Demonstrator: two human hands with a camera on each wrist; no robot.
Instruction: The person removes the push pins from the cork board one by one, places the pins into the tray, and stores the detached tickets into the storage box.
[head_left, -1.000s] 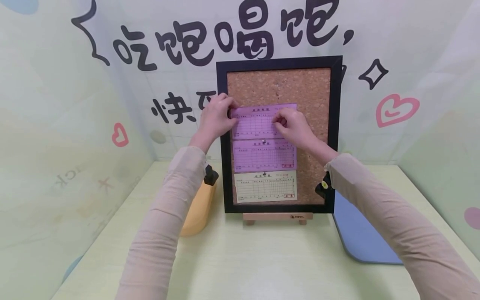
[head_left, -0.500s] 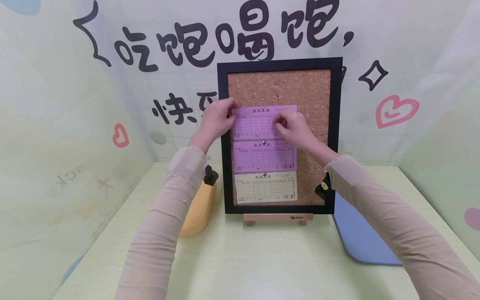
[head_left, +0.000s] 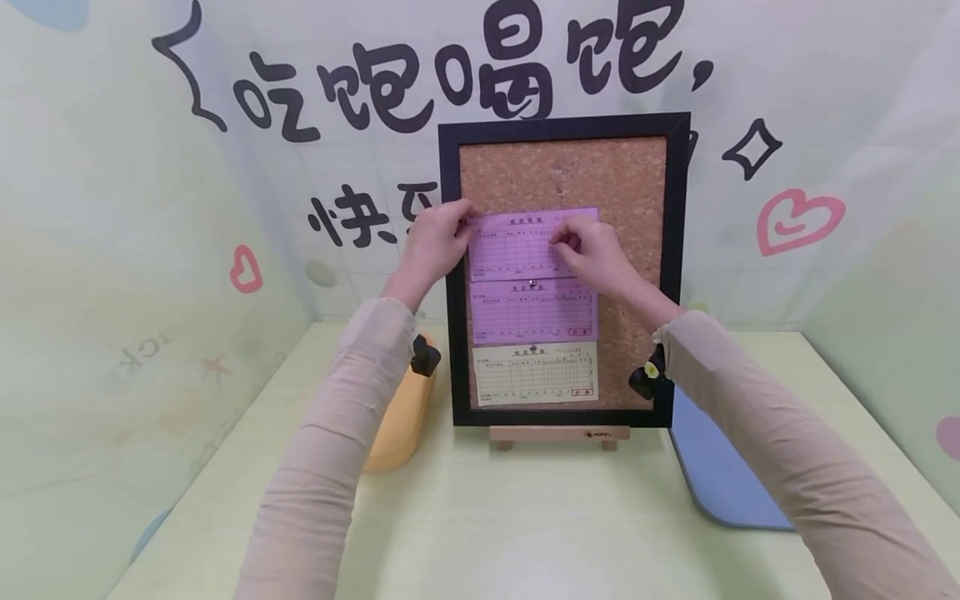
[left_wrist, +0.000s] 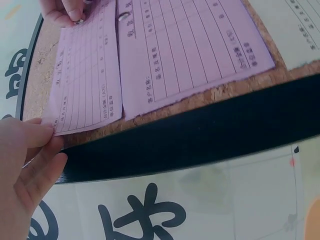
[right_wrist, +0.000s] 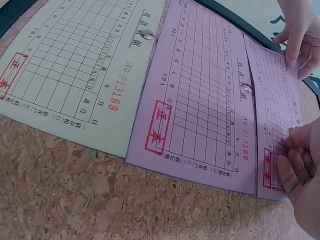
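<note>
Spread roughly flat on the cork board (head_left: pixel 630 187), just about its middle: the top purple slip (head_left: pixel 510 243), with its long axis from 9 to 3 o'clock. Turns mainly, as judged here, on the silver pin (right_wrist: pixel 290 131) over that paper, toward 3 o'clock from the slip's centre; cannot tell whether already through it. Looks thin and printed, with ruled columns, a dark heading and a red stamp (right_wrist: pixel 267 167) toward 4 o'clock.

About equally near both hands: held at its 10 o'clock corner in the narrow fingertips of the left hand (head_left: pixel 435 242), overlapped from 3 o'clock by the right hand (head_left: pixel 592 254), in a tight finger-and-thumb pinch on the pin.

Toward 6 o'clock, directly below, see a second purple slip (head_left: pixel 525 317), then a cream slip (head_left: pixel 517 382). Farther out, notice the black frame (head_left: pixel 562 129), on a wooden stand (head_left: pixel 558 434), with a yellow container (head_left: pixel 393 437) at 8 o'clock and a blue board (head_left: pixel 723 483) at 4.
</note>
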